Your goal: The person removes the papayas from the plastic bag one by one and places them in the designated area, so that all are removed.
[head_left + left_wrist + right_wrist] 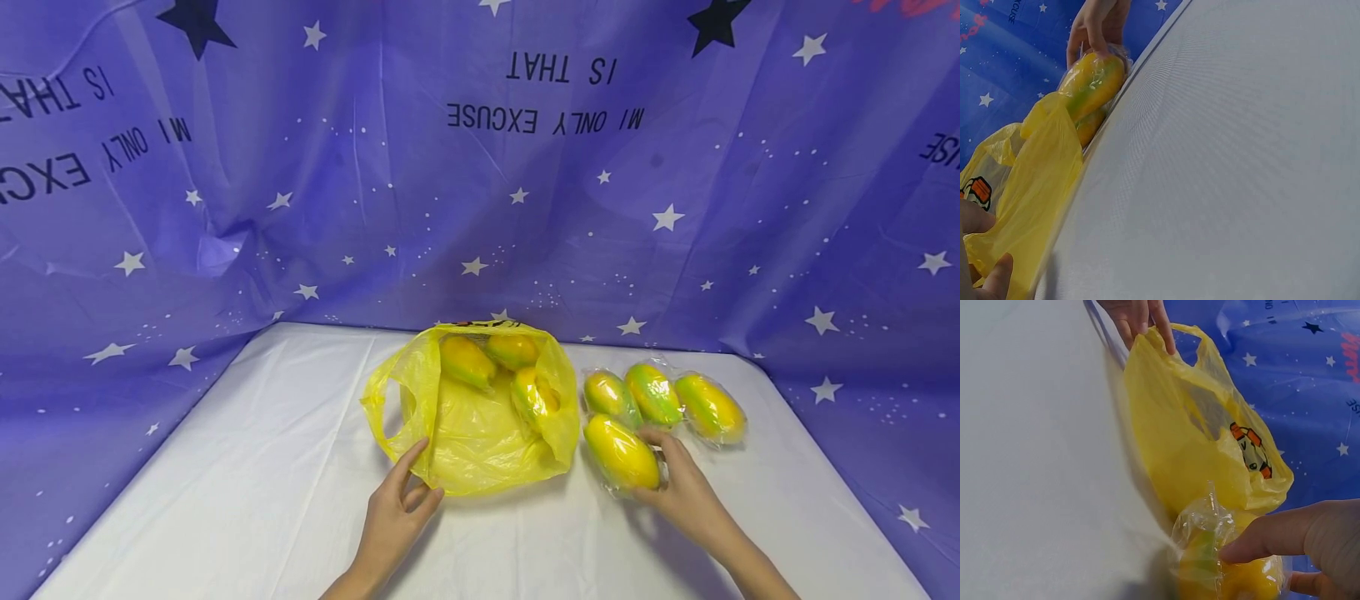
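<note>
A yellow plastic bag (480, 429) lies with its mouth toward me, with three mangoes inside: one at the back left (465, 362), one at the back right (513, 351), one by the right side (534, 397). My left hand (393, 518) pinches the bag's near left edge between thumb and finger. To the right of the bag, my right hand (688, 493) grips a plastic-wrapped mango (621, 452) from its right side. The clear wrapper (1200, 519) shows in the right wrist view, with the thumb pressing on it.
Three more wrapped mangoes stand in a row behind the right hand: left (609, 394), middle (654, 395) and right (711, 408). A white cloth (300, 467) covers the table. A purple star-patterned curtain (420, 208) surrounds its back and sides.
</note>
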A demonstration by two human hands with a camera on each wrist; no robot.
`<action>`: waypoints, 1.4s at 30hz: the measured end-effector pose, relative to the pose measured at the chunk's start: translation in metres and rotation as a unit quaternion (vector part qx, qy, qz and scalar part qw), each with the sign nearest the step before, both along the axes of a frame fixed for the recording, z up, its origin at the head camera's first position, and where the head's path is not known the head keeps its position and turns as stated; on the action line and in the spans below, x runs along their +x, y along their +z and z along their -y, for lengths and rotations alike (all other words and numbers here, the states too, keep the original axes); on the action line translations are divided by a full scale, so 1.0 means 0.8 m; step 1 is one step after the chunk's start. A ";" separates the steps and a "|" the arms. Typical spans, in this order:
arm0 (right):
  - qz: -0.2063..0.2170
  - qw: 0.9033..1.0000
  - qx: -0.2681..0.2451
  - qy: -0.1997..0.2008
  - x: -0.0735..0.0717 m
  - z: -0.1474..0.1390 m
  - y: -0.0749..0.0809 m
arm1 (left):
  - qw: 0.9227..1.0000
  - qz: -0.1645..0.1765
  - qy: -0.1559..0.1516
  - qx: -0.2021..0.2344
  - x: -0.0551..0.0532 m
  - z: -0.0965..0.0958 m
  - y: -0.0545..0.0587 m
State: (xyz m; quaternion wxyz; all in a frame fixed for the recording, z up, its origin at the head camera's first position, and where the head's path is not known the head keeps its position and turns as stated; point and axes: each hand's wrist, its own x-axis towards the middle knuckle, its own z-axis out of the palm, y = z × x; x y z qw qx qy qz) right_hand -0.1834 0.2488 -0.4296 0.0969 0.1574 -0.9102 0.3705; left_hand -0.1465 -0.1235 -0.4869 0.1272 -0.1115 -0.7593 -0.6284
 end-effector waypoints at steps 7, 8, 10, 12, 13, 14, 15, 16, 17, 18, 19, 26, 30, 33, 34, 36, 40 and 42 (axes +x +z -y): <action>0.007 1.000 -0.002 -0.004 0.000 0.000 -0.005 | 1.000 0.007 -0.003 0.003 0.000 -0.001 0.001; 0.007 1.000 -0.002 -0.004 0.000 0.001 -0.005 | 1.000 0.010 -0.004 0.004 0.000 -0.001 0.001; 0.006 1.000 0.000 -0.004 -0.001 0.001 -0.006 | 1.000 0.013 -0.006 0.008 0.000 -0.001 0.001; 0.003 1.000 0.001 -0.005 -0.001 0.001 -0.007 | 1.000 0.016 -0.008 0.013 0.000 -0.001 0.001; 0.003 1.000 0.000 -0.006 -0.001 0.001 -0.008 | 1.000 0.016 -0.008 0.013 0.000 -0.001 0.001; 0.003 1.000 -0.001 -0.008 -0.001 0.002 -0.008 | 1.000 0.015 -0.008 0.014 0.000 -0.001 0.001; 0.002 1.000 -0.002 -0.009 -0.002 0.002 -0.008 | 1.000 0.014 -0.008 0.014 0.000 -0.001 0.001; 0.002 1.000 -0.003 -0.011 -0.002 0.002 -0.009 | 1.000 0.012 -0.008 0.013 0.000 -0.001 0.001; 0.003 1.000 -0.005 -0.013 -0.002 0.002 -0.009 | 1.000 0.012 -0.007 0.012 0.000 -0.001 0.001; 0.003 1.000 -0.007 -0.015 -0.002 0.003 -0.010 | 1.000 0.011 -0.006 0.010 0.000 -0.002 0.001; 0.002 1.000 -0.009 -0.016 -0.003 0.003 -0.011 | 1.000 0.011 -0.006 0.009 0.000 -0.001 0.001; -0.016 1.000 -0.017 -0.016 -0.005 0.008 -0.019 | 1.000 0.010 0.009 -0.011 -0.001 0.000 -0.002; 0.002 1.000 -0.015 -0.016 -0.004 0.008 -0.019 | 1.000 0.017 0.017 -0.018 0.000 0.000 -0.003; 0.015 1.000 -0.009 -0.020 -0.003 0.008 -0.018 | 1.000 0.020 0.016 -0.016 0.000 0.000 -0.003; 0.017 1.000 -0.007 -0.022 -0.002 0.008 -0.018 | 1.000 0.020 0.015 -0.014 0.000 0.000 -0.002; 0.021 0.999 -0.001 -0.026 -0.001 0.008 -0.017 | 1.000 0.014 0.013 -0.016 0.000 0.000 -0.002; 0.025 0.999 0.005 -0.033 -0.001 0.008 -0.016 | 1.000 0.010 0.015 -0.021 0.000 0.000 -0.002; 0.028 0.999 0.005 -0.035 -0.001 0.008 -0.016 | 1.000 0.009 0.016 -0.024 -0.001 0.000 -0.002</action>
